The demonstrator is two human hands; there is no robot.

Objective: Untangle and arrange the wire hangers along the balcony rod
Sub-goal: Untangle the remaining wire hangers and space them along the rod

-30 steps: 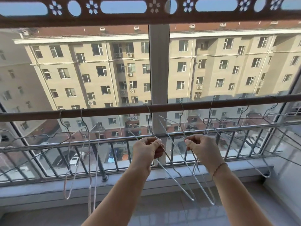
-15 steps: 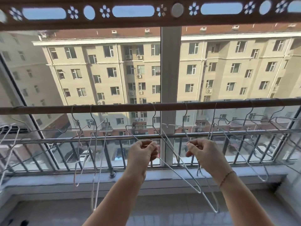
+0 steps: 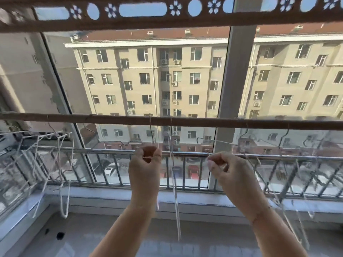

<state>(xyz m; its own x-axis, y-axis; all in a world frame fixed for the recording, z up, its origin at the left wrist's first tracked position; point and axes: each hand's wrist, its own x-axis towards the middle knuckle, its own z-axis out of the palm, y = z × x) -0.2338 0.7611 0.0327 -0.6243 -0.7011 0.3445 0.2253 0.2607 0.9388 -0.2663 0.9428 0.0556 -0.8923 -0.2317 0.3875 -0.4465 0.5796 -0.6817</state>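
Well out to the left of the left hand, a tangled bunch (image 3: 55,135) of white wire hangers hung from the balcony rod (image 3: 111,117), their wires crossing at odd angles. The rod ran level above both hands, from one edge of the view to the other. The left hand (image 3: 144,171) was raised just under it, fingers and thumb curled in and pinching the thin wire of the left hanger (image 3: 150,130), whose hook sat over the rod directly above that hand. Between the hands a middle hanger (image 3: 174,184) hung straight down from the rod, reaching below both wrists. The right hand (image 3: 230,175) was level with the left, fingers curled around the wire of the right hanger (image 3: 215,140); blur hid the exact grip. To the right of that hand, more hangers (image 3: 280,143) hung along the rod, overlapping one another. Beyond the hands stood a metal railing (image 3: 111,151), and past the glass an apartment block (image 3: 148,86).
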